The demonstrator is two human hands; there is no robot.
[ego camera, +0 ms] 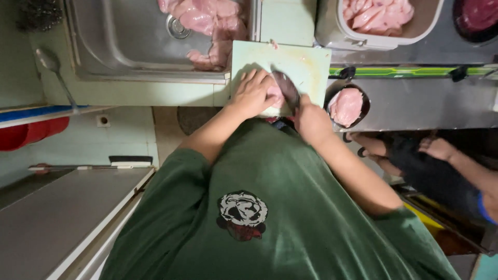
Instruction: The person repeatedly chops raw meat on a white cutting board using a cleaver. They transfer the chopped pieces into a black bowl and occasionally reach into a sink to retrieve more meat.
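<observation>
A pale green cutting board (306,62) lies beside a steel sink. My left hand (253,93) presses down on a piece of raw pink chicken (275,96) on the board. My right hand (311,120) grips a knife (287,87), whose dark blade lies across the meat right beside my left fingers. My green shirt fills the lower part of the view and hides the near edge of the board.
The steel sink (124,52) holds several raw chicken pieces (210,21). A white tub (332,31) of chicken stands at top right, and a dark bowl (363,101) with one piece sits by my right hand. Another person's limbs (430,155) are at right. A ladle (52,65) hangs at left.
</observation>
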